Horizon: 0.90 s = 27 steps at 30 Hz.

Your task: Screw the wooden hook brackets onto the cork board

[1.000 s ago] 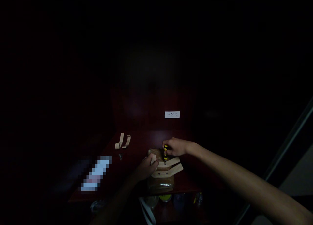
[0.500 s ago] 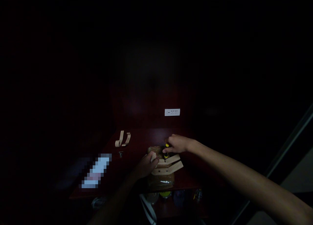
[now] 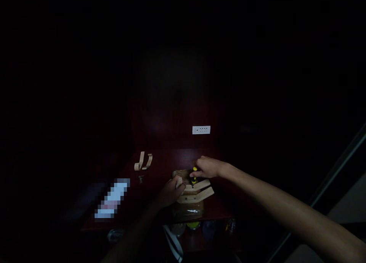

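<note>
My right hand (image 3: 208, 167) is closed around a yellow and black screwdriver (image 3: 194, 180), held upright with its tip down on the upper of two bent wooden pieces. My left hand (image 3: 171, 192) grips the left end of that upper wooden piece (image 3: 203, 185). Nearer to me lies the lower wooden piece (image 3: 203, 195), with two dark spots like screws or holes in it. Both rest on a brown block (image 3: 188, 209) with a shiny, wrap-like surface. Poor light hides the detail at the screwdriver's tip.
On the dark red table (image 3: 160, 206), two curved wooden hooks (image 3: 139, 162) lie at the back left, with small metal screws (image 3: 141, 178) in front of them. A blurred-out bright rectangle (image 3: 113, 199) is at the left. A white socket panel (image 3: 201, 130) is on the wall. Several items sit below the tabletop.
The whole view has shifted very slightly. Both hands keep their places, the screwdriver still upright on the upper wooden piece.
</note>
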Motion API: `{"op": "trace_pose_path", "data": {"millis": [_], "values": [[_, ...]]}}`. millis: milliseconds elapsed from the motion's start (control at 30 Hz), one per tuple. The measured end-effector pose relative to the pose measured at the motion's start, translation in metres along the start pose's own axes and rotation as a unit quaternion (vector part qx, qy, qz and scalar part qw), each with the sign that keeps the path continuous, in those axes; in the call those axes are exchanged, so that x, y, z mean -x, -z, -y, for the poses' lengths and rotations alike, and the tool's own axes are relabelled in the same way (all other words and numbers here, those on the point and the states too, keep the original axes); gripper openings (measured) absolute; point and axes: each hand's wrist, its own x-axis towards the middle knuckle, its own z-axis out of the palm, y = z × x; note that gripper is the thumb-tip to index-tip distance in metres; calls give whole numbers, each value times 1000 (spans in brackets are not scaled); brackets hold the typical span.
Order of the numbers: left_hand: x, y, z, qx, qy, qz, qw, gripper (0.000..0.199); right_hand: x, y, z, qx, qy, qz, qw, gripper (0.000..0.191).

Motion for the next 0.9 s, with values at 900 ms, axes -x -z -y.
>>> {"op": "trace_pose_path", "data": {"millis": [900], "values": [[52,-33,-9,107,-19,-257,960,32,70,-146,19,-489,-299,-370,731,53]]}}
